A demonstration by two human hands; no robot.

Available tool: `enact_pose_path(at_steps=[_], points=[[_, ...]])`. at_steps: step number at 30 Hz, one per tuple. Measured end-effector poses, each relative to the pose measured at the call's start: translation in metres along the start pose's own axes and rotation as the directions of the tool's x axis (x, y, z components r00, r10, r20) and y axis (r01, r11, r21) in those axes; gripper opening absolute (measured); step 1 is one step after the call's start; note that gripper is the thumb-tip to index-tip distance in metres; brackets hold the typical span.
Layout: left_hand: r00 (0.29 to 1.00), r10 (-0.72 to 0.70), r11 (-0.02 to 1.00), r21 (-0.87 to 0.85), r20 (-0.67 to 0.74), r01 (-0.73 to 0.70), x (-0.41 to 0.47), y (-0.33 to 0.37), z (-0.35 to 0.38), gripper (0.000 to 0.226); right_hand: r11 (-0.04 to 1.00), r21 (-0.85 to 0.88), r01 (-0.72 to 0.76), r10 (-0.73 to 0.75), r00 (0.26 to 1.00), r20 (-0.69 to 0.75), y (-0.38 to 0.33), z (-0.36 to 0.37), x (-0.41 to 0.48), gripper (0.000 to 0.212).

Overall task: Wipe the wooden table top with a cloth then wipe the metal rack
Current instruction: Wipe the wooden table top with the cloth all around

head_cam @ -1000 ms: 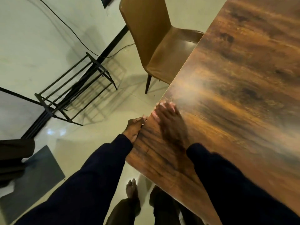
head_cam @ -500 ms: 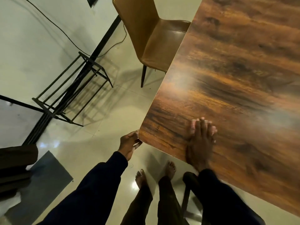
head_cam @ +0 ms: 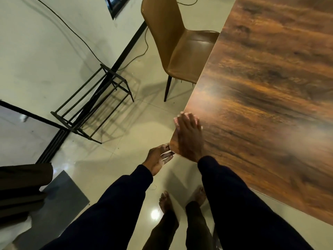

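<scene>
The dark wooden table top fills the right side of the head view. My right hand lies flat with straight fingers on the table's near left corner. No cloth shows under it or anywhere else. My left hand is just below and left of that corner, palm up, fingertips touching the table's edge. The black metal rack stands on the floor to the left, against the wall.
A tan leather chair is tucked at the table's left side. A black cable runs across the wall and floor. A grey mat and a dark seat lie at the lower left. My bare feet stand below the table corner.
My right hand slid left along the table from the front edge to the corner. My left hand stayed at the corner's edge and opened palm up.
</scene>
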State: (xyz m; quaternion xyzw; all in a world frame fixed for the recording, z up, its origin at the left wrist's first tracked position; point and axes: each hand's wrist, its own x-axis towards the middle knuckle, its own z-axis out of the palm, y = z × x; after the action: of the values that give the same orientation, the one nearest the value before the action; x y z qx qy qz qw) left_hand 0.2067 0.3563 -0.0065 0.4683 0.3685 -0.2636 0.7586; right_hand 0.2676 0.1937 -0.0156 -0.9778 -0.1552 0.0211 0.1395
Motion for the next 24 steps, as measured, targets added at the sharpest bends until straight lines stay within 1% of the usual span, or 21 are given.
enact_pose_path(at_steps=[3, 5, 6, 7, 8, 9, 10, 11, 12, 13, 14, 15, 16, 17, 18, 19, 20, 21, 22, 23, 24], points=[[1.0, -0.013, 1.0, 0.018, 0.018, 0.013, -0.004, 0.001, -0.006, 0.034, 0.962, 0.0, 0.273, -0.272, 0.956, 0.107, -0.009, 0.013, -0.048, 0.055], [0.999, -0.018, 0.999, 0.043, 0.026, 0.017, -0.006, 0.004, -0.01, 0.037, 0.937, 0.007, 0.348, -0.348, 0.934, 0.084, 0.01, 0.01, -0.082, 0.054], [0.999, -0.017, 0.998, 0.055, 0.034, 0.015, -0.007, 0.005, -0.011, 0.038, 0.945, -0.012, 0.327, -0.325, 0.943, 0.069, 0.025, 0.006, -0.097, 0.055], [0.999, -0.013, 0.998, 0.065, 0.043, 0.01, -0.007, 0.005, -0.011, 0.038, 0.969, -0.025, 0.245, -0.244, 0.969, 0.041, 0.04, 0.001, -0.108, 0.056], [0.999, -0.004, 0.997, 0.074, 0.048, 0.0, -0.007, 0.005, -0.01, 0.038, 0.994, -0.017, 0.106, -0.106, 0.994, -0.003, 0.055, -0.006, -0.115, 0.055], [0.999, 0.005, 0.997, 0.076, 0.044, -0.008, -0.007, 0.006, -0.01, 0.038, 0.998, 0.0, -0.06, 0.06, 0.997, -0.043, 0.064, -0.012, -0.117, 0.054], [0.999, 0.004, 0.998, 0.07, 0.033, -0.006, -0.008, 0.006, -0.009, 0.038, 0.975, 0.033, -0.221, 0.223, 0.972, -0.076, 0.065, -0.016, -0.117, 0.053], [1.0, -0.002, 0.998, 0.062, 0.019, 0.001, -0.009, 0.004, -0.008, 0.038, 0.94, 0.066, -0.334, 0.34, 0.933, -0.119, 0.057, -0.016, -0.116, 0.053], [1.0, -0.009, 0.998, 0.056, 0.002, 0.009, -0.01, 0.001, -0.006, 0.038, 0.925, 0.075, -0.373, 0.381, 0.91, -0.162, 0.044, -0.012, -0.114, 0.052], [1.0, -0.016, 0.999, 0.051, -0.015, 0.017, -0.01, -0.001, -0.004, 0.038, 0.937, 0.072, -0.341, 0.349, 0.919, -0.185, 0.028, -0.006, -0.111, 0.054], [0.999, -0.021, 0.999, 0.05, -0.027, 0.023, -0.01, -0.004, -0.001, 0.038, 0.967, 0.056, -0.248, 0.254, 0.95, -0.18, 0.013, 0.001, -0.108, 0.062], [0.999, -0.024, 0.998, 0.051, -0.039, 0.026, -0.01, -0.006, 0.002, 0.037, 0.993, 0.045, -0.106, 0.111, 0.986, -0.128, -0.001, 0.008, -0.104, 0.069], [0.999, -0.023, 0.998, 0.054, -0.049, 0.026, -0.011, -0.008, 0.004, 0.036, 0.998, 0.043, 0.048, -0.045, 0.997, -0.062, -0.009, 0.013, -0.102, 0.069], [0.998, -0.021, 0.998, 0.058, -0.057, 0.024, -0.011, -0.009, 0.006, 0.036, 0.984, 0.037, 0.176, -0.176, 0.984, 0.001, -0.011, 0.016, -0.099, 0.067], [0.998, -0.02, 0.998, 0.06, -0.062, 0.024, -0.012, -0.01, 0.008, 0.035, 0.969, 0.02, 0.247, -0.248, 0.967, 0.055, -0.005, 0.016, -0.097, 0.065], [0.998, -0.024, 0.998, 0.06, -0.063, 0.027, -0.012, -0.01, 0.009, 0.035, 0.968, -0.004, 0.251, -0.25, 0.965, 0.078, 0.006, 0.014, -0.095, 0.065], [0.998, -0.028, 0.998, 0.06, -0.056, 0.032, -0.012, -0.01, 0.009, 0.034, 0.982, -0.038, 0.187, -0.183, 0.98, 0.077, 0.021, 0.01, -0.093, 0.064], [0.998, -0.032, 0.997, 0.063, -0.045, 0.035, -0.011, -0.01, 0.008, 0.034, 0.997, -0.047, 0.054, -0.052, 0.998, 0.042, 0.036, 0.006, -0.092, 0.06], [0.999, -0.03, 0.997, 0.065, -0.039, 0.033, -0.011, -0.01, 0.006, 0.035, 0.992, -0.015, -0.126, 0.126, 0.992, 0.004, 0.051, 0.0, -0.091, 0.057], [0.999, -0.023, 0.997, 0.066, -0.037, 0.025, -0.009, -0.009, 0.005, 0.035, 0.96, 0.05, -0.274, 0.276, 0.96, -0.038, 0.06, -0.007, -0.09, 0.059], [0.999, -0.015, 0.998, 0.068, -0.041, 0.018, -0.008, -0.008, 0.004, 0.034, 0.936, 0.087, -0.341, 0.346, 0.936, -0.06, 0.059, -0.011, -0.089, 0.06]])
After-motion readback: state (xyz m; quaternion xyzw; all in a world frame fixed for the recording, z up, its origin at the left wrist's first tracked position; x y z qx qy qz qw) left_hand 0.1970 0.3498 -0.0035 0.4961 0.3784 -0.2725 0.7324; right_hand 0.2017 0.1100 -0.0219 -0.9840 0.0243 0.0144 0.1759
